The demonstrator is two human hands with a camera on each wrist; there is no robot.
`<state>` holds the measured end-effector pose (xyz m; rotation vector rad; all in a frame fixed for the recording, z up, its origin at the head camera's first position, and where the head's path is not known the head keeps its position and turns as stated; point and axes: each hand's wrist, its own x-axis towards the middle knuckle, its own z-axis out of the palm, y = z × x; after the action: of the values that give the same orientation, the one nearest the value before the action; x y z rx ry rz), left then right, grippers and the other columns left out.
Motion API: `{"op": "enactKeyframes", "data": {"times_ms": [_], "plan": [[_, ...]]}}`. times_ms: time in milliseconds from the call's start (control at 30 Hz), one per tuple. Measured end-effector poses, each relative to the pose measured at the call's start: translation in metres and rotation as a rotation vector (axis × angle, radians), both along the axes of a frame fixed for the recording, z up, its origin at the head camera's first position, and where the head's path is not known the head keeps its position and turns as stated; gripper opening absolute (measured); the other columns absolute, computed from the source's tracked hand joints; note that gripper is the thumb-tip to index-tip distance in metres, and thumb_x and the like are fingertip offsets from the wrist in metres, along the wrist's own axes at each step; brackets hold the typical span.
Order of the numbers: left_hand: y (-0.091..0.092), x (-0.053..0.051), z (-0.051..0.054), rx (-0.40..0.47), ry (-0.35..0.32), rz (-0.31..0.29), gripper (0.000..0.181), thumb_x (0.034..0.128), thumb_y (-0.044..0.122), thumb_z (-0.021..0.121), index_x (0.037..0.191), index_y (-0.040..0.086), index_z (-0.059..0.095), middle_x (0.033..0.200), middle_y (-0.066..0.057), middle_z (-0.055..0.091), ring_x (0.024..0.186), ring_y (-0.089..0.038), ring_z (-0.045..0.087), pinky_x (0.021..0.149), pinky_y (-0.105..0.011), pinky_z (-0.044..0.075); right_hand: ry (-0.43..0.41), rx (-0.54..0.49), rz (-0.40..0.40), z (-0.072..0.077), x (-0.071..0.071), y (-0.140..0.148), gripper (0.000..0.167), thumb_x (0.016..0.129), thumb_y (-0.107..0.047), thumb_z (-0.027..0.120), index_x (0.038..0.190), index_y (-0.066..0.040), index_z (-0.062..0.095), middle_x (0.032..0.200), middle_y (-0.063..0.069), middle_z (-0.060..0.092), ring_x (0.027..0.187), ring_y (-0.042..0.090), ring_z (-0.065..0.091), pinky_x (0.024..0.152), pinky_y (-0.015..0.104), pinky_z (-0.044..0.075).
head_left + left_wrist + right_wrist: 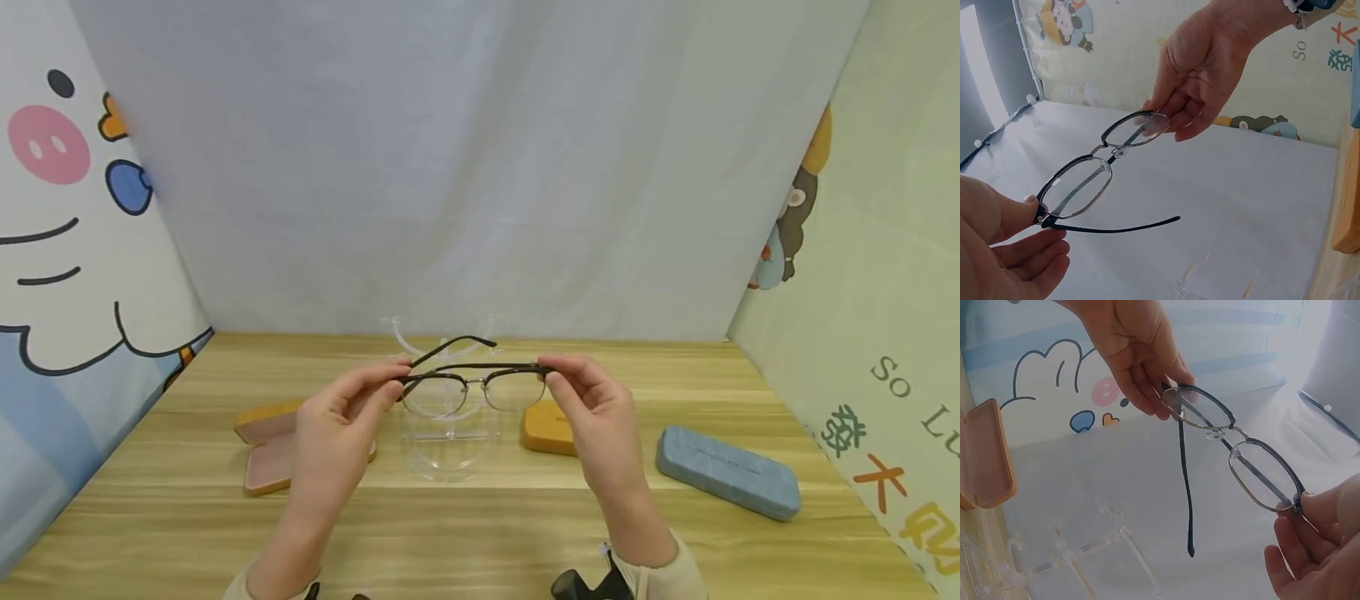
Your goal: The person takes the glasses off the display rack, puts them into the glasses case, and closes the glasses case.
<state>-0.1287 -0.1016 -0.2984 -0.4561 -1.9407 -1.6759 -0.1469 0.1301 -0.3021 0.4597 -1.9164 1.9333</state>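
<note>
Eyeglasses (476, 382) with dark upper rims and clear lenses are held up above the table. My left hand (339, 425) pinches them at the left hinge, thumb toward me. The right hand (600, 417) pinches the opposite hinge between thumb and fingers. One temple arm (1122, 230), on the left-hand side, points away from me. The other temple (1263, 478) lies folded across behind the lenses. Just beyond and below the glasses stands a clear acrylic display stand (450, 458), partly seen through the lenses.
An open yellow glasses case (268, 467) with pink lining lies left, partly hidden by the left hand. A yellow case (549, 432) sits behind the right hand. Farther right lies a shut blue case (727, 473). Cloth walls surround the wooden table (465, 542).
</note>
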Motion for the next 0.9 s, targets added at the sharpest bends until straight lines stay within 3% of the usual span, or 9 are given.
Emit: {"op": "enactKeyframes", "data": {"times_ms": [167, 233, 367, 400, 500, 600, 700, 800, 900], "plan": [[-0.001, -0.001, 0.0, -0.005, -0.104, 0.004, 0.015, 0.0864, 0.012, 0.061, 0.099, 0.01, 0.068, 0.103, -0.002, 0.066, 0.043, -0.009, 0.037, 0.034, -0.023, 0.032, -0.008, -0.009, 0.011, 0.0, -0.002, -0.001, 0.016, 0.089, -0.006, 0.056, 0.103, 0.001, 0.062, 0.097, -0.005, 0.061, 0.09, 0.01, 0.057, 0.076, 0.019, 0.046], [-0.001, -0.001, 0.0, -0.004, -0.137, -0.002, 0.015, 0.0863, 0.012, 0.061, 0.099, 0.01, 0.068, 0.101, -0.002, 0.066, 0.048, -0.007, 0.044, 0.035, -0.021, 0.034, -0.009, -0.016, 0.018, 0.0, -0.002, -0.001, 0.013, 0.089, -0.006, 0.056, 0.1, -0.005, 0.064, 0.099, -0.003, 0.061, 0.092, 0.011, 0.057, 0.079, 0.02, 0.046], [-0.001, -0.003, 0.0, -0.005, -0.153, -0.023, 0.015, 0.0866, 0.009, 0.06, 0.099, 0.007, 0.067, 0.1, -0.004, 0.066, 0.076, -0.004, 0.061, 0.061, -0.015, 0.049, 0.012, -0.037, 0.05, -0.002, -0.005, -0.001, 0.014, 0.089, -0.006, 0.056, 0.098, -0.012, 0.065, 0.099, -0.002, 0.062, 0.094, 0.011, 0.058, 0.082, 0.021, 0.047], [-0.001, -0.004, 0.0, -0.006, -0.157, -0.025, 0.015, 0.0868, 0.009, 0.06, 0.099, 0.006, 0.067, 0.1, -0.004, 0.066, 0.076, -0.004, 0.06, 0.063, -0.016, 0.049, 0.026, -0.05, 0.075, -0.002, -0.006, -0.001, 0.014, 0.09, -0.005, 0.055, 0.098, -0.012, 0.064, 0.099, -0.002, 0.062, 0.093, 0.01, 0.059, 0.083, 0.022, 0.047], [-0.002, -0.004, 0.0, 0.004, -0.183, -0.027, 0.014, 0.0876, 0.011, 0.059, 0.1, 0.007, 0.066, 0.097, -0.004, 0.066, 0.053, -0.003, 0.051, 0.047, -0.017, 0.044, 0.078, -0.105, 0.186, -0.006, -0.011, -0.002, 0.017, 0.091, -0.002, 0.052, 0.101, -0.009, 0.063, 0.098, -0.001, 0.062, 0.09, 0.011, 0.062, 0.083, 0.027, 0.05], [-0.004, -0.005, 0.0, 0.016, -0.197, -0.026, 0.014, 0.0874, 0.01, 0.059, 0.099, 0.006, 0.066, 0.096, -0.005, 0.066, 0.047, -0.004, 0.044, 0.037, -0.02, 0.035, 0.085, -0.153, 0.271, -0.01, -0.015, -0.003, 0.018, 0.091, 0.0, 0.05, 0.102, -0.006, 0.062, 0.098, 0.001, 0.062, 0.089, 0.013, 0.064, 0.081, 0.031, 0.051], [-0.008, -0.007, -0.003, 0.007, -0.206, -0.029, 0.015, 0.087, 0.008, 0.06, 0.099, 0.003, 0.066, 0.098, -0.006, 0.066, 0.07, -0.005, 0.06, 0.053, -0.016, 0.048, 0.042, -0.148, 0.266, -0.014, -0.018, -0.006, 0.016, 0.091, -0.003, 0.052, 0.102, -0.004, 0.062, 0.098, 0.001, 0.062, 0.088, 0.013, 0.064, 0.08, 0.032, 0.052], [-0.015, -0.009, -0.008, -0.02, -0.233, -0.023, 0.015, 0.0871, 0.007, 0.059, 0.1, 0.003, 0.065, 0.102, -0.007, 0.065, 0.091, -0.006, 0.062, 0.076, -0.018, 0.05, -0.024, -0.127, 0.251, -0.02, -0.02, -0.011, 0.014, 0.09, -0.005, 0.055, 0.101, -0.006, 0.063, 0.098, 0.001, 0.061, 0.088, 0.013, 0.064, 0.081, 0.033, 0.052], [-0.024, -0.011, -0.014, -0.05, -0.272, -0.009, 0.015, 0.088, 0.009, 0.059, 0.101, 0.004, 0.064, 0.104, -0.006, 0.065, 0.093, -0.006, 0.061, 0.078, -0.019, 0.05, -0.079, -0.102, 0.258, -0.024, -0.021, -0.016, 0.014, 0.089, -0.005, 0.056, 0.101, -0.005, 0.063, 0.097, 0.001, 0.061, 0.088, 0.013, 0.064, 0.081, 0.033, 0.052]]}}
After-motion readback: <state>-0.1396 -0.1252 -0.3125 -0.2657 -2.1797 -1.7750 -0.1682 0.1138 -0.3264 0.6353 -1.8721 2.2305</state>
